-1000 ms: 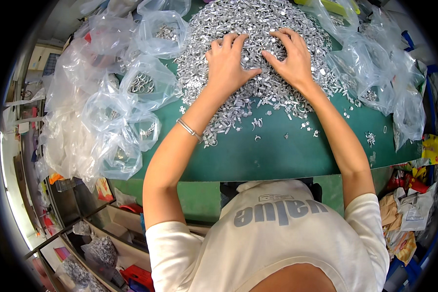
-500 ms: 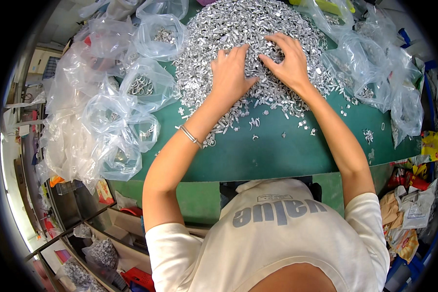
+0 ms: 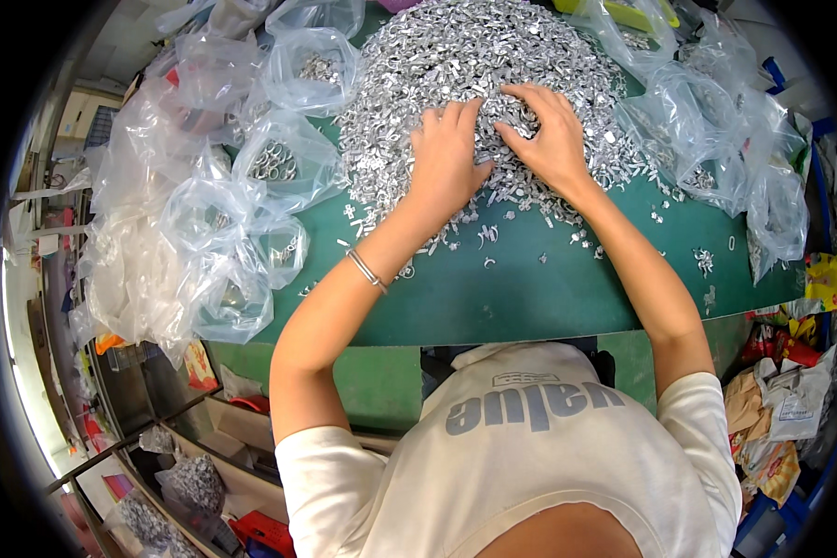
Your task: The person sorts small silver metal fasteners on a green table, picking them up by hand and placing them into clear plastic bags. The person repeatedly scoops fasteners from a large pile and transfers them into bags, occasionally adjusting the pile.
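Observation:
A broad heap of small silver metal pieces (image 3: 493,56), some ring-shaped and some flat, covers the far middle of the green table (image 3: 474,302). My left hand (image 3: 445,158) rests on the heap's near left part, fingers stretched forward and thumb held apart. On its right, my right hand (image 3: 551,144) lies over the pieces with fingers curved and a gap between thumb and forefinger. Both hands are open, and their fingertips touch the heap. Whether a tiny piece sits against either thumb is too small to tell. A silver bangle (image 3: 366,270) circles my left wrist.
Clear plastic bags stand along the left, one (image 3: 293,158) holding ring-shaped pieces. More bags (image 3: 693,121) line the right side. Loose pieces (image 3: 704,260) lie near the right front. Below left, a drawer-like box holds bagged pieces (image 3: 195,484); wrappers (image 3: 795,395) hang at the right.
Both hands have drawn slightly nearer to me over the heap. The left hand's fingers are closer together, and the right hand's fingers have curled a little.

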Demonstrator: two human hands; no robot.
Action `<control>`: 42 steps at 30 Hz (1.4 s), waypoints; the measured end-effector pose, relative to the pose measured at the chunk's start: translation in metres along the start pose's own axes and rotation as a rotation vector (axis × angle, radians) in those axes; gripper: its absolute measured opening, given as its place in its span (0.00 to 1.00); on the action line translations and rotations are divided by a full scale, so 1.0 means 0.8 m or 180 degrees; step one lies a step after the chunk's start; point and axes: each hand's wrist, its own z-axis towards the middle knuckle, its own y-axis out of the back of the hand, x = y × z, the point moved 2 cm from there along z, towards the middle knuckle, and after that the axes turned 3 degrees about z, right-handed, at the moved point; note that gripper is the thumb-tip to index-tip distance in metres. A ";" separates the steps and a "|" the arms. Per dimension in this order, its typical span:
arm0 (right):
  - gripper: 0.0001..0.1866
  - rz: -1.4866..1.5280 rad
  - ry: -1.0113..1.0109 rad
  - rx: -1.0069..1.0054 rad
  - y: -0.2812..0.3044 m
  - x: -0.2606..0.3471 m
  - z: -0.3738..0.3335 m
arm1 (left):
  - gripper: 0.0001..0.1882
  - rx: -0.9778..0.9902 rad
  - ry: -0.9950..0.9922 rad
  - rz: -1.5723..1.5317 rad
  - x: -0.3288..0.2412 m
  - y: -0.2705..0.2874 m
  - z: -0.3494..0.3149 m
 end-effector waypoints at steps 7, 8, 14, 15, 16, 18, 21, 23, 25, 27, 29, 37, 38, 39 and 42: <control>0.19 0.0455 -0.0275 0.0042 0.005 0.026 -0.028 | 0.34 0.0019 -0.0151 -0.0178 -0.013 0.008 -0.025; 0.19 0.0457 -0.0242 0.0056 0.007 0.028 -0.032 | 0.32 -0.0001 -0.0186 -0.0177 -0.016 0.007 -0.030; 0.19 0.0839 -0.0435 0.0373 0.014 0.041 -0.065 | 0.25 -0.0001 -0.0334 -0.0378 -0.023 0.002 -0.064; 0.18 0.0866 -0.0370 0.0428 0.016 0.043 -0.071 | 0.24 0.0003 -0.0343 -0.0443 -0.022 -0.001 -0.071; 0.18 0.0900 -0.0305 0.0483 0.018 0.044 -0.078 | 0.23 0.0030 -0.0338 -0.0477 -0.022 -0.002 -0.077; 0.15 0.0997 -0.0245 0.0679 0.024 0.048 -0.089 | 0.20 0.0085 -0.0331 -0.0546 -0.022 -0.001 -0.090; 0.14 0.1269 -0.0466 0.1033 0.034 0.056 -0.108 | 0.18 0.0022 -0.0509 -0.0594 -0.026 0.004 -0.107; 0.13 0.1199 -0.0281 0.1177 0.043 0.056 -0.116 | 0.16 0.0069 -0.0532 -0.0786 -0.025 0.009 -0.113; 0.13 0.1207 -0.0164 0.1288 0.055 0.056 -0.121 | 0.15 -0.0039 -0.0460 -0.1004 -0.023 0.013 -0.113; 0.15 0.1246 -0.0240 0.1274 0.061 0.043 -0.116 | 0.14 -0.0303 -0.0289 -0.1247 -0.020 0.017 -0.106; 0.18 0.1016 -0.0220 0.1110 0.064 0.043 -0.099 | 0.17 -0.0318 -0.0202 -0.0714 -0.020 0.013 -0.091; 0.24 0.0153 0.0510 0.1253 0.028 0.042 -0.090 | 0.26 0.0005 -0.0348 -0.0033 -0.030 -0.015 -0.104; 0.24 0.0183 0.0526 0.1338 0.032 0.045 -0.096 | 0.26 0.0011 -0.0438 -0.0051 -0.029 -0.014 -0.111; 0.24 0.0212 0.0542 0.1422 0.036 0.049 -0.102 | 0.27 0.0017 -0.0528 -0.0069 -0.030 -0.013 -0.117; 0.24 0.0183 0.0656 0.1645 0.050 0.065 -0.119 | 0.21 0.0121 -0.0603 -0.0130 -0.038 -0.007 -0.138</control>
